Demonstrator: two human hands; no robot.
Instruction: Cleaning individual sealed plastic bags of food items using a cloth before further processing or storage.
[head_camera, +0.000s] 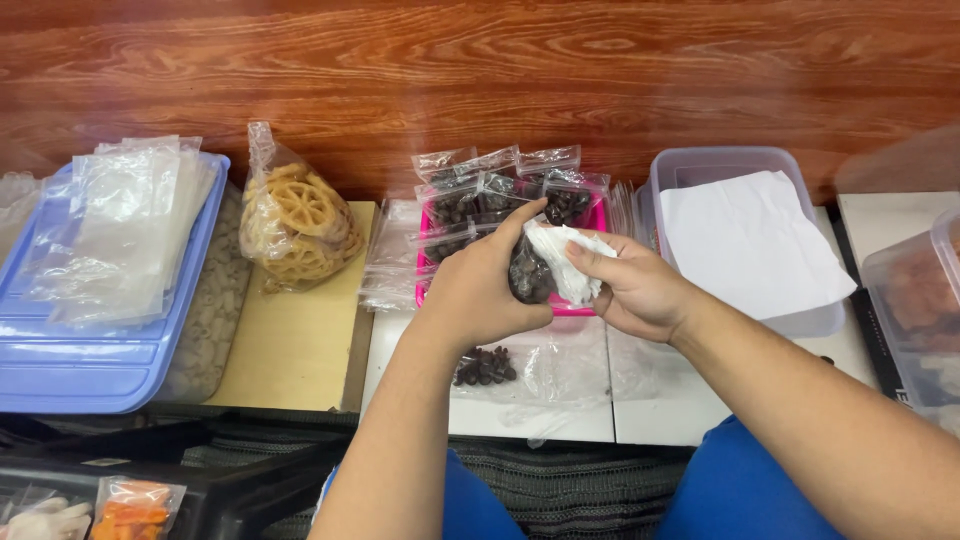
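Observation:
My left hand (480, 285) grips a small clear bag of dark dried fruit (528, 278), thumb stretched over its top. My right hand (630, 290) holds a crumpled white tissue (562, 255) against that bag. Both hands hover over a pink tray (585, 307) packed with several filled small bags of the same dark fruit (500, 190). Below my hands, a clear bag with a few dark pieces (486, 366) lies flat on the white table (650, 420).
A bag of yellow wheel-shaped snacks (298, 220) sits on a wooden board (295, 350). A blue lid (90, 370) carries empty clear bags (115, 230) at left. A clear container (700, 165) holding white paper (750, 240) stands at right, another clear tub (915, 300) beyond it.

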